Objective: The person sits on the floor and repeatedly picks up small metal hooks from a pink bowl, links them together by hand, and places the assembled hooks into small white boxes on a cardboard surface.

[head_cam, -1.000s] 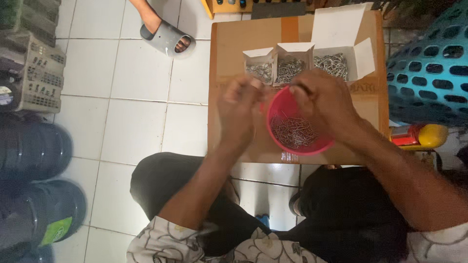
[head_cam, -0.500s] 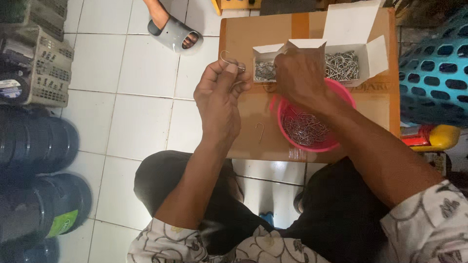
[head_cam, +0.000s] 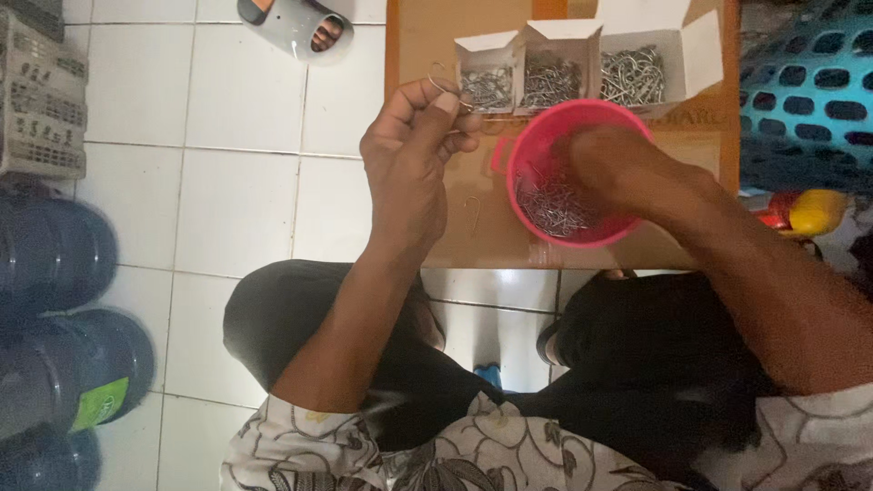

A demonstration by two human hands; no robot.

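Sitting at cardboard box top (head_cam: pixel 427 36), white tiled floor (head_cam: pixel 236 182), blue crate (head_cam: pixel 809 82) beside

Three open white boxes (head_cam: pixel 564 68) of metal hooks wall off the cardboard worktop (head_cam: pixel 418 36) at 12 o'clock, and the pink bowl (head_cam: pixel 582 232) fills its 3 o'clock half. Bare cardboard at 9 o'clock carries only one loose hook (head_cam: pixel 472 211), leaving passage there.

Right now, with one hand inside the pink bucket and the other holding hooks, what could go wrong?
The right hand digs among pointed metal hooks in the pink bucket; it may get pricked. The left hand pinches thin hooks near the cardboard board's edge; one could drop to the tiled floor.
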